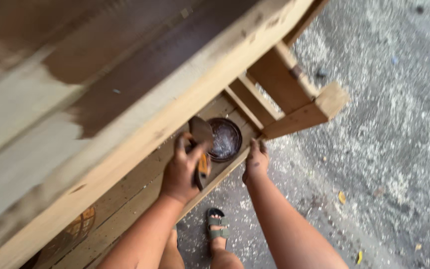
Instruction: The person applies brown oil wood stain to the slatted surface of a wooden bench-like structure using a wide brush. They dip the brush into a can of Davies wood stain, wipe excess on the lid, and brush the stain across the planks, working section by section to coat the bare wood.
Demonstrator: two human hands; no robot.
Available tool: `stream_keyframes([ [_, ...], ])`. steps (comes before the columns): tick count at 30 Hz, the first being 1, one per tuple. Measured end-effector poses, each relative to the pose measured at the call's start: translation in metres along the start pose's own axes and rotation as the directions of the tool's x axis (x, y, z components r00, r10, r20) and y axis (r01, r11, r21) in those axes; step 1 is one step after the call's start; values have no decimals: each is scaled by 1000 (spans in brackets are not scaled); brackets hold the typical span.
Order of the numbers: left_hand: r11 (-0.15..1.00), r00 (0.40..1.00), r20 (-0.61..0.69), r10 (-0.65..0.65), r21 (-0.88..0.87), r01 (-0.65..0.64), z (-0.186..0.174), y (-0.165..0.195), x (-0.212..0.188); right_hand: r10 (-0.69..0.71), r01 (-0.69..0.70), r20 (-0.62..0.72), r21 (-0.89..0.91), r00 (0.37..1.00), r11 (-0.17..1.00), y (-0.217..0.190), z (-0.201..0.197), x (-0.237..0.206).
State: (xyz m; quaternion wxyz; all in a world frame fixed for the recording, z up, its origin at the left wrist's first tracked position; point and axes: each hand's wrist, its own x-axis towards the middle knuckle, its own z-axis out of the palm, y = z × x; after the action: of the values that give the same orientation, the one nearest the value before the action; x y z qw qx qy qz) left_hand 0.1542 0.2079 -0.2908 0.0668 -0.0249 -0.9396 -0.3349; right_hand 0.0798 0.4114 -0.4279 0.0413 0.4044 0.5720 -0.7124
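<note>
From the head camera I see the left hand [181,172] with its grip clamped on a wide paintbrush with a dark, stain-loaded head and an orange-marked handle [201,149]. The brush head points up toward the underside edge of the unfinished pale wooden counter [140,124], whose top boards are partly coated in dark brown stain. The brush sits just beside a round dark tin of brown stain [224,139], open at the top, which rests on the lower wooden shelf [125,199] under the counter, near its corner. The right hand [256,162] rests on the outer edge of that shelf, fingers curled over the board just beside the tin; its grip is closed on the shelf edge and holds no loose object. A wooden leg and cross brace [294,94] stand behind the tin. Below, a foot in a grey-green strapped sandal [217,230] stands on the grey concrete floor strewn with sawdust [384,124].
</note>
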Motion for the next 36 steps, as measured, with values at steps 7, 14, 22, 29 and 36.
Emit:
stream_keyframes([
  [7,962,1000,-28,10,-272,-17,-97,77,-49,-598,557,38,321,801,766,-93,20,-117],
  [14,619,947,67,-314,-742,258,-247,126,-95,-795,660,234,454,559,598,-194,77,-255],
  [22,825,799,-530,-285,-560,-78,-408,48,-145,-669,607,638,372,382,702,-211,213,-376],
  [29,512,667,-495,-557,-837,-193,-534,-77,-167,-150,318,908,20,391,948,-168,403,-444],
  [36,672,713,-487,-505,-740,-30,-629,-171,-176,-96,241,922,2,376,971,-148,553,-451],
])
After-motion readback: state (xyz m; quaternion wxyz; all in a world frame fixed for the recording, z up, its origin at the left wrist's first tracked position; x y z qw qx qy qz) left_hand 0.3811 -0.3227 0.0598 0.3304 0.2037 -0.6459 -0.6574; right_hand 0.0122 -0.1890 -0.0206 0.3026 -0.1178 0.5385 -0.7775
